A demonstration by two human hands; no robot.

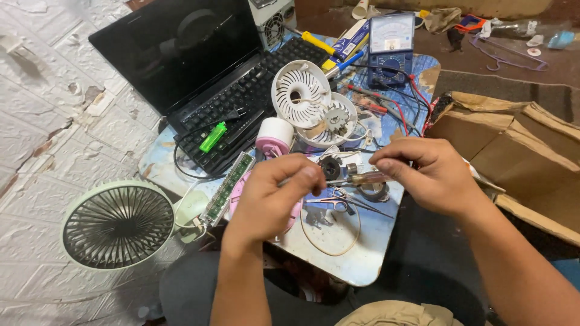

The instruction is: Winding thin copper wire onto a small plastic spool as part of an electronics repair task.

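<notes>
My left hand (272,193) is closed over the pink body of a small fan (273,143), fingers curled near a dark round motor part (331,167). My right hand (423,175) grips a screwdriver (368,178) with a brown translucent handle, its shaft pointing left towards my left hand. Both hands hover over a small pale table (362,241). Scissors (338,199) lie just below the screwdriver. White fan grille pieces (302,96) rest behind the hands.
An open black laptop (199,66) with a green lighter (212,137) on its keys fills the back left. A blue multimeter (391,51) with leads stands behind. A green desk fan (118,224) sits left, cardboard (519,151) right, a circuit strip (226,188) nearby.
</notes>
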